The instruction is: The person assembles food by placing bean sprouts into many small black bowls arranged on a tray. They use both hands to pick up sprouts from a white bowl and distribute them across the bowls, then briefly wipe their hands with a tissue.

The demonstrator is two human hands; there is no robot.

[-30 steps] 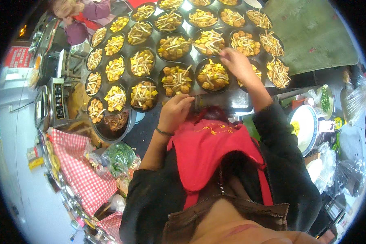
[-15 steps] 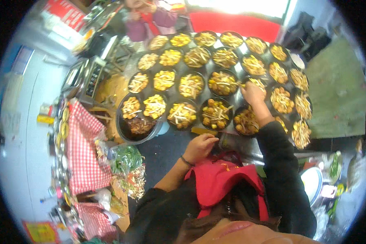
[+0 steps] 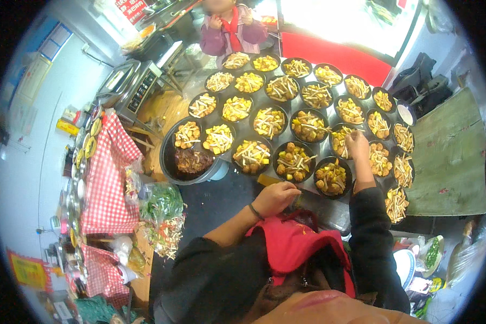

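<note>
Dark round bowls [image 3: 296, 180] stand in rows, filled with yellow chunks, brown balls and pale strips. My right hand [image 3: 357, 146] is over a bowl of yellow chunks and strips [image 3: 340, 141] on the right side of the rows. Its fingers are pinched together, and I cannot make out what is between them. Near the front edge of the metal table [image 3: 321, 201], my left hand [image 3: 277, 198] is closed with curled fingers; its palm side is hidden. A large dark tub [image 3: 170, 171] at the left holds a dark brown mass [image 3: 193, 161].
Red-checked cloths [image 3: 109, 178], a bag of greens [image 3: 164, 201] and shredded vegetables [image 3: 168, 235] lie at the left. A green board [image 3: 449, 156] flanks the bowls at right. Beyond the far end stands another person [image 3: 234, 32] in a red scarf.
My right hand has moved rightward from beside one bowl to over the bowl on its right. My left hand stays near the table's front edge. The whole view has shifted slightly.
</note>
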